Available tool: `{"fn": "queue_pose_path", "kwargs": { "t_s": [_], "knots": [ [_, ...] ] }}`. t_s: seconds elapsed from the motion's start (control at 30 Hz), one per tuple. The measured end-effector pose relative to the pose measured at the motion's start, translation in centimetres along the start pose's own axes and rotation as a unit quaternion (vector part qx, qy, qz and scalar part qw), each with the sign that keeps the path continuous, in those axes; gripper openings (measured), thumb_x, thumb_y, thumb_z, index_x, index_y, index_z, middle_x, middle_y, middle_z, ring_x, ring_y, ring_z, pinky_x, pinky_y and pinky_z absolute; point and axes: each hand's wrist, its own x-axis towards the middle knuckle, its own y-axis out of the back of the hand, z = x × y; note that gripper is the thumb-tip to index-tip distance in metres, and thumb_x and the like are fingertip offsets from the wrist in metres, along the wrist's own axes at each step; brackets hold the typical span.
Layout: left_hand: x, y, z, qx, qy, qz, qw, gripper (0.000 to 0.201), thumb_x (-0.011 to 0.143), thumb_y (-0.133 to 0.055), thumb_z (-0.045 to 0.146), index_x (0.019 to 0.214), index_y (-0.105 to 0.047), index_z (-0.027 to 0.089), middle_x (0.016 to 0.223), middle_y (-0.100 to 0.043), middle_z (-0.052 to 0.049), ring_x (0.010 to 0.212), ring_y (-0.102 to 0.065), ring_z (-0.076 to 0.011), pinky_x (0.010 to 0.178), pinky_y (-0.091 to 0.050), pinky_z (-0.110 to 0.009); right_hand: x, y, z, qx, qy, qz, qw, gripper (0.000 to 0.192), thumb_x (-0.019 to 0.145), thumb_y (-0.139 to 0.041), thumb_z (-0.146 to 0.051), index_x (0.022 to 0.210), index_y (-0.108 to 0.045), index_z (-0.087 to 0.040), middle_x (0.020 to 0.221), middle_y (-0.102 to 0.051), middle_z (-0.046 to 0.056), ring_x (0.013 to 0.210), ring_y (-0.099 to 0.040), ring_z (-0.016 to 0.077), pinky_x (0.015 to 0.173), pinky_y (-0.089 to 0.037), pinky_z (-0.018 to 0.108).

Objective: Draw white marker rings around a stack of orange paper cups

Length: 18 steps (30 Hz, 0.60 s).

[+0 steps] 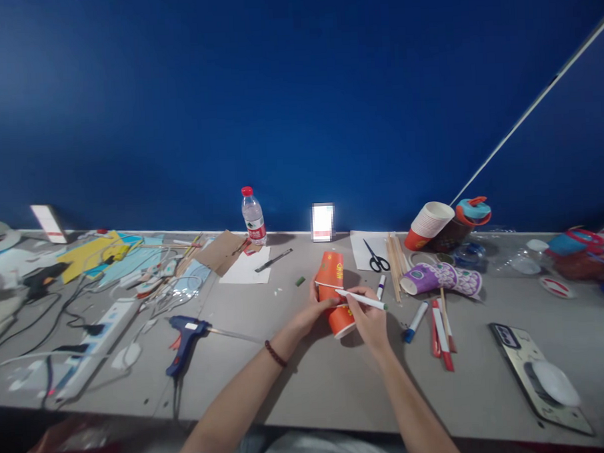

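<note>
Two orange paper cups [330, 268], joined end to end, are in my left hand [316, 307], whose fingers wrap round their left side. My right hand [367, 317] grips a white marker [368, 300] with a green end. The marker's other end meets the cups near their joint; whether it leaves a line there is too small to tell. A white marker with a purple band [381, 287] lies just beyond my right hand. Black scissors [376, 258] rest on white paper behind it. To the right lie two joined purple patterned cups [442, 278].
A blue glue gun [187, 344] and a power strip [100, 349] with cables lie left. A water bottle [253, 218] and a lit phone [322, 222] stand at the back. Wooden sticks [396, 266], a stack of cups [429, 224], red markers [443, 334] and another phone [533, 376] are right.
</note>
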Motion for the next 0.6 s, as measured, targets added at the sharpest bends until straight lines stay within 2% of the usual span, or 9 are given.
{"fn": "queue_pose_path", "kwargs": {
  "t_s": [0.3,0.6],
  "knots": [
    [0.23,0.65,-0.42,-0.015,-0.003,-0.026,1.000,0.069,0.066,-0.070,0.010,0.130,-0.050,0.027,0.111,-0.065,-0.007,0.103,-0.061,-0.0280,0.094,-0.044,-0.045,0.09,0.07,-0.08,-0.019,0.012,0.016,1.000,0.025,0.081,-0.066,-0.043,0.086,-0.065,-0.019,0.083,-0.069,0.006,0.077,-0.066,0.0207,0.070,-0.056,0.033],
    [0.06,0.26,-0.24,-0.016,0.002,-0.020,1.000,0.077,0.064,-0.071,0.011,0.134,-0.046,0.028,0.116,-0.064,-0.008,0.105,-0.061,-0.0286,0.096,-0.043,-0.045,0.15,0.16,0.06,-0.040,0.016,0.014,0.999,0.021,0.082,-0.064,-0.040,0.085,-0.065,-0.019,0.081,-0.070,0.005,0.075,-0.066,0.0199,0.069,-0.055,0.031]
  ]
}}
